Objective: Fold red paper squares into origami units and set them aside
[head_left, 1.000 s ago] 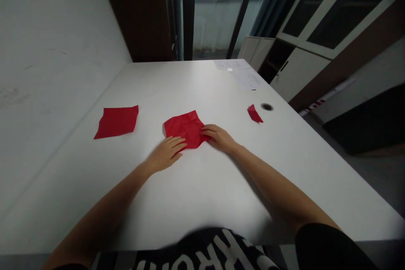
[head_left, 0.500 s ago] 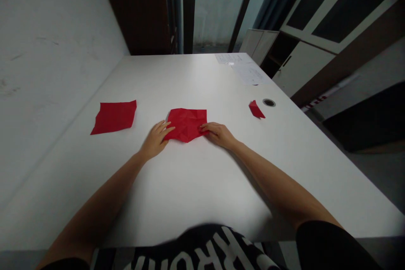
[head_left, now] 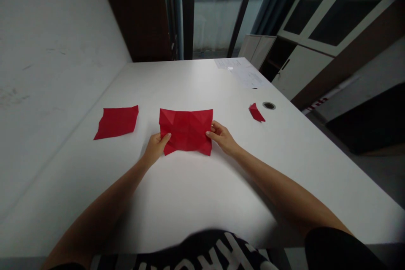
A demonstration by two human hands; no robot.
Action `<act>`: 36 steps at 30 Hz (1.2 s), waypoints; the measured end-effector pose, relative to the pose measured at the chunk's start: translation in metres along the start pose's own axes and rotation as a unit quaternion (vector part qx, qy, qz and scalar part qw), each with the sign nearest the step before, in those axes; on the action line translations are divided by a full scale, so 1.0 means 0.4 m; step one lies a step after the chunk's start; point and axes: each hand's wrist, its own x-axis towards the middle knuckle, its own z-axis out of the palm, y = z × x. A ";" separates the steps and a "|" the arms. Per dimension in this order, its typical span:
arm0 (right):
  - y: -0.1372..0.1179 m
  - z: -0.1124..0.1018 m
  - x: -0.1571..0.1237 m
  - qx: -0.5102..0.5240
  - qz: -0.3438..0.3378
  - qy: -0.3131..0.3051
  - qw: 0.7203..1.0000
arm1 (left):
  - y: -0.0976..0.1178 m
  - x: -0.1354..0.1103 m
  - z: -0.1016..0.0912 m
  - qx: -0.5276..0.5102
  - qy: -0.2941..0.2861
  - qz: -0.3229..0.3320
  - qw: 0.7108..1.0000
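A creased sheet of red paper [head_left: 186,130] is stretched between my two hands in front of me, its fold lines showing across the face. My left hand [head_left: 155,147] pinches its left edge, thumb on the near face and the other fingers behind it. At the right edge my right hand [head_left: 223,137] grips the sheet the same way, the thumb in front. The paper looks tilted up toward me; whether its lower edge touches the table cannot be made out.
On the white table [head_left: 190,202], a second red paper sheet [head_left: 117,121] lies to the left. A small folded red paper piece [head_left: 256,112] sits at the right by a round cable hole [head_left: 269,105]. Printed pages [head_left: 247,76] lie at the far right corner. A wall [head_left: 63,71] borders the left side.
The red paper was lying on the table under my fingers; now it is opened wider and held up at both sides. My thumbs have come round to its front.
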 end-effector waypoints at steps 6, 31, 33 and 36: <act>0.013 0.025 -0.006 0.092 0.071 0.037 0.993 | 0.001 0.000 0.018 -0.149 0.010 -0.069 0.986; 0.047 -0.005 0.002 -0.001 0.048 0.052 0.998 | -0.008 0.009 -0.019 -0.155 -0.014 -0.016 0.988; 0.048 -0.002 -0.001 -0.082 0.021 0.038 0.996 | -0.019 0.014 -0.013 -0.083 0.001 0.030 0.996; 0.042 0.005 -0.006 -0.191 -0.022 -0.001 0.981 | -0.031 0.020 -0.009 -0.041 -0.020 0.059 0.997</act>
